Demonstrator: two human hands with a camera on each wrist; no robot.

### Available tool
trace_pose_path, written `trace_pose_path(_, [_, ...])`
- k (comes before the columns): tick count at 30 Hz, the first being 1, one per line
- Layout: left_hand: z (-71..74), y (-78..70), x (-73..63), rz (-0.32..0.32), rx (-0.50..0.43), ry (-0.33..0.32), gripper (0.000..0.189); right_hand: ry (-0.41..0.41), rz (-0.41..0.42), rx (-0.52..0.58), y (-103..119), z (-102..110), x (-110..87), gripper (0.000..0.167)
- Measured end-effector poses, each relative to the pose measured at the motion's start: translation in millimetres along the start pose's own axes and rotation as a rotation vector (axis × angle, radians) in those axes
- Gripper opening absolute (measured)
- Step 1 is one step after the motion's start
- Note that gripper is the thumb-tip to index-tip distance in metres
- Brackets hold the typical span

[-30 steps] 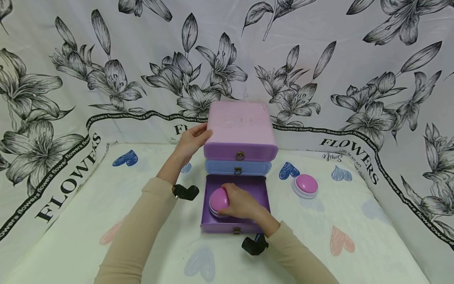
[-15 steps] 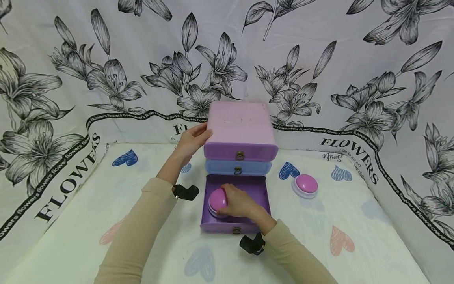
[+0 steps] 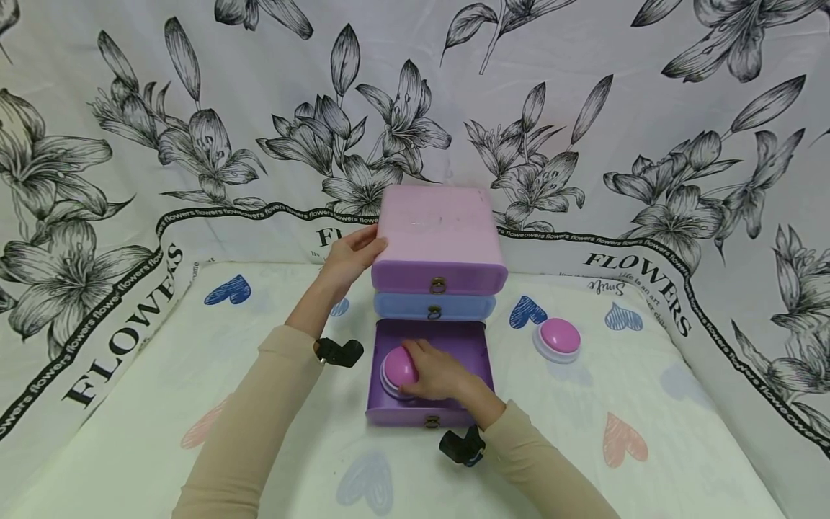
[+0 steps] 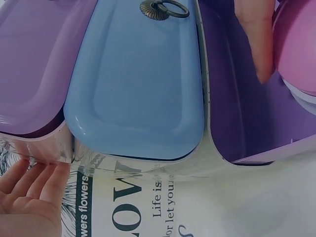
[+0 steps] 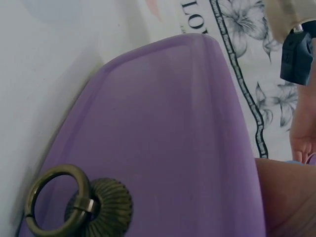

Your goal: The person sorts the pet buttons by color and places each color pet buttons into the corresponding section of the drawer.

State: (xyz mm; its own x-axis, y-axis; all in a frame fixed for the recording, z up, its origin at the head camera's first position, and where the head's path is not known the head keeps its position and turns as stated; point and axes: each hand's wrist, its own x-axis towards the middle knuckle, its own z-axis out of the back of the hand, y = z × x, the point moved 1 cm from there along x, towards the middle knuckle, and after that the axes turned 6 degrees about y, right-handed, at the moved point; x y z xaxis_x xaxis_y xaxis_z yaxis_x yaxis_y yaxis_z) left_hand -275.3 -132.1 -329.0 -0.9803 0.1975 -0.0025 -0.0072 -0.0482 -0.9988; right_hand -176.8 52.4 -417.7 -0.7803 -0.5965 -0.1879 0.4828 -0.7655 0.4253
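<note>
My right hand [image 3: 441,371] reaches into the pulled-out bottom purple drawer [image 3: 431,417] and holds a pink dome-topped button [image 3: 397,366] with a white base, fingers at its far side and thumb at its near side. In the left wrist view, one finger [image 4: 256,44] lies along the edge of the dome [image 4: 301,49]. My left hand [image 3: 350,261] rests against the left side of the pink drawer cabinet [image 3: 441,223], its fingers [image 4: 32,182] straight with tips on the wall. The right wrist view shows mostly the purple drawer front [image 5: 158,123] and its ring pull [image 5: 59,197].
A second pink dome button [image 3: 560,337] stands on the heart-print cloth [image 3: 674,389] right of the cabinet. Above the pulled-out drawer are a blue drawer [image 3: 405,305] and a purple top drawer [image 3: 402,278], both pushed in. A flower-print curtain [image 3: 551,43] hangs behind.
The right hand and the pink button shift very slightly within the drawer, and its fingers spread a little at the dome. The left hand and the cabinet stay in place.
</note>
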Motion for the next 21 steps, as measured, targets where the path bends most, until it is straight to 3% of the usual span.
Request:
trace_pose_path(4, [-0.3,0.5,0.5,0.005,0.003,-0.002,0.059,0.011,0.01,0.015,-2,0,-2.1,0.081])
trace_pose_path(8, [-0.2,0.6,0.5,0.011,0.002,-0.008,0.058,-0.041,0.031,0.035,-6,4,-5.1,0.074])
trace_pose_path(16, [0.1,-0.3,1.0,0.014,-0.002,-0.005,0.057,-0.3,0.096,0.086,-15,17,-15.7,0.048])
trace_pose_path(21, [-0.2,-0.8,1.4,0.019,-0.003,-0.005,0.058,-0.424,0.085,0.1,-28,24,-25.5,0.037])
